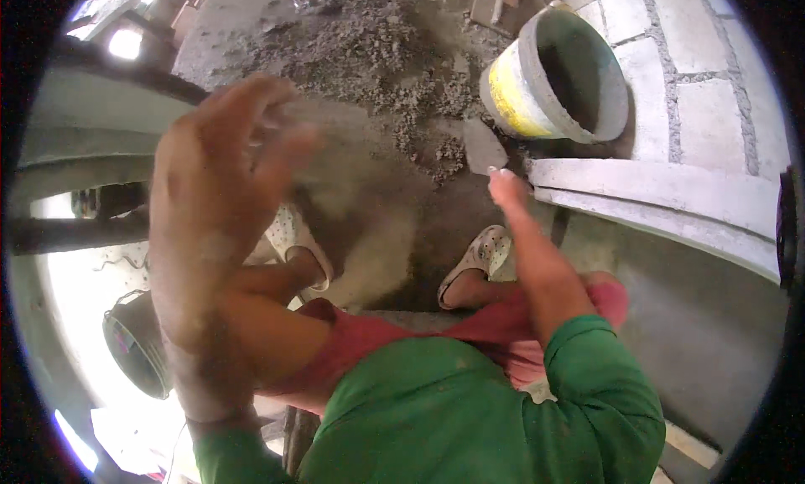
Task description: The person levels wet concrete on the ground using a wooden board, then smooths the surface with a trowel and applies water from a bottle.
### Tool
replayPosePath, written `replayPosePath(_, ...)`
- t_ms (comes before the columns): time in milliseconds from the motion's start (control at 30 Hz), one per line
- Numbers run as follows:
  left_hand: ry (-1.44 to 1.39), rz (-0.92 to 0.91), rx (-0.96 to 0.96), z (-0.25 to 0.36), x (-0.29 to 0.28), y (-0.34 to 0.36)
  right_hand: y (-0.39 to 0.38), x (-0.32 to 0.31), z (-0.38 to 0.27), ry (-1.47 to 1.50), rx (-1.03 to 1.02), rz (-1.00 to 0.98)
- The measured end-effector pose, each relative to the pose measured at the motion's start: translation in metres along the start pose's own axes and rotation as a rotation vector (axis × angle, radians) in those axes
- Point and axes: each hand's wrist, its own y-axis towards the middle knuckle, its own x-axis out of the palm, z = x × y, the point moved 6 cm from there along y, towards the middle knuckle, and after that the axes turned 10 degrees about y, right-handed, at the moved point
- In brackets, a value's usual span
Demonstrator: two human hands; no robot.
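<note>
My right hand [506, 186] is closed around the handle of a trowel [484, 145] with a flat grey blade. The blade lies low over the floor, at the edge of a spread of loose wet mortar [428, 107] and just left of a bucket's base. My left hand [222, 144] is raised close to the camera on the left, slightly blurred. Its fingers are bent and stand apart from the thumb, with nothing visible between them. The bucket [549, 77], pale with a yellow label, leans tilted against the block wall, its mouth facing right and its inside grey.
A block wall [708, 107] with rough mortar joints rises at right, with a white ledge [654, 191] below it. A board with a handle [503, 6] lies at the far end. A dark bucket [137, 346] stands at lower left. My feet in pale clogs [476, 262] flank the floor.
</note>
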Motion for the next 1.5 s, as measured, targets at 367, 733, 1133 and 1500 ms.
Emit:
replayPosePath(367, 0.059, -0.101, 0.037, 0.026, 0.026, 0.006, -0.104, 0.057, -0.108, 0.041, -0.645, -0.522)
replayPosePath(733, -0.058, -0.126, 0.085, -0.013, 0.082, 0.012, -0.255, -0.28, 0.255, 0.043, 0.132, 0.561)
replayPosePath(1133, 0.169, 0.124, 0.505, 0.011, 0.086, 0.001, -0.251, -0.117, 0.366, -0.229, 0.234, 0.483)
replayPosePath(1500, -0.441, -0.266, 0.363, 0.105, 0.086, -0.009, -0.434, -0.418, 0.156, 0.266, -0.288, 0.979)
